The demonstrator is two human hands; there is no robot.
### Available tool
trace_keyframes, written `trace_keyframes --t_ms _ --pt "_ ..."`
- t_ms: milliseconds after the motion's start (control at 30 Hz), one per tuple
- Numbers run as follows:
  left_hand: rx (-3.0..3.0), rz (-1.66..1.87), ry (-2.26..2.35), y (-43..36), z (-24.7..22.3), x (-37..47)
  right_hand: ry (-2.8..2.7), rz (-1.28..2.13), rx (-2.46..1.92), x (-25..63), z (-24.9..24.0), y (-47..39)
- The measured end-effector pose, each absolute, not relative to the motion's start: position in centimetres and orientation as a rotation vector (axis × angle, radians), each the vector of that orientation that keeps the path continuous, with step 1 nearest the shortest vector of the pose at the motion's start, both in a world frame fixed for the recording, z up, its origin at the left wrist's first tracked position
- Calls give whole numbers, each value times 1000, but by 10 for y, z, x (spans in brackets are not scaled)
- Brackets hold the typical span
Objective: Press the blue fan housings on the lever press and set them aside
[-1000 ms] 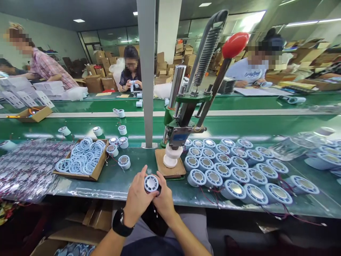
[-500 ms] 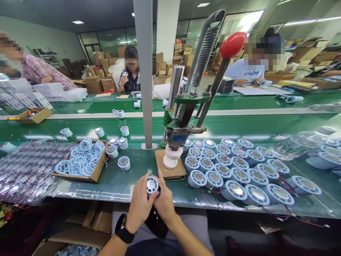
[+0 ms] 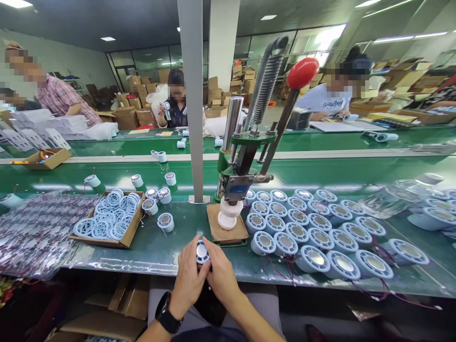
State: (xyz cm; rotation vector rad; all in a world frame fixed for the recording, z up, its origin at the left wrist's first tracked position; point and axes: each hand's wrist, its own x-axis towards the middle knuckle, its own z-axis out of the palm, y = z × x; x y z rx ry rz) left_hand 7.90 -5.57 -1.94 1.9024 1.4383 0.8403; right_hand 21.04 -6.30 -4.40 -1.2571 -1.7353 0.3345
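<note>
My left hand [image 3: 188,275] and my right hand [image 3: 223,273] grip a light-blue round motor housing [image 3: 202,252] between them, over the table's front edge. Its silver disc faces up, and the fingers cover its sides. Just beyond my hands stands a lever press [image 3: 245,156] with a red knob [image 3: 303,73] on its raised lever. Under the press head, a white round holder [image 3: 227,221] rests on a brown pad [image 3: 213,232]. Similar housings [image 3: 309,235] with trailing wires stand in rows right of the press.
On the left, a cardboard box [image 3: 132,232] holds light-blue rings [image 3: 116,216]; several housings [image 3: 165,222] stand near it. Wired parts [image 3: 42,228] cover the table's left end. A metal post [image 3: 194,104] rises beside the press. Beyond the green conveyor [image 3: 107,173], three people [image 3: 327,99] work.
My hands and the housing have shifted slightly down in view, with the fingers closing further over it. The camera has tilted a little. Across the conveyor, the middle person now holds up a small fan.
</note>
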Motion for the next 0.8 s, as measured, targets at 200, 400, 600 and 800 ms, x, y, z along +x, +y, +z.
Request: trace_keyframes --t_ms 200,400,600,800 --pt "1915 847 1319 -49 -21 70 -1929 627 -1219 230 -35 -64" --pt "1797 938 1350 -38 -14 71 -1910 123 -1134 279 88 -57" --pt "1684 1068 1265 4 31 88 -1414 -639 -1077 346 300 5" --pt "1507 1054 905 46 40 143 -1447 -53 -1058 360 329 105"
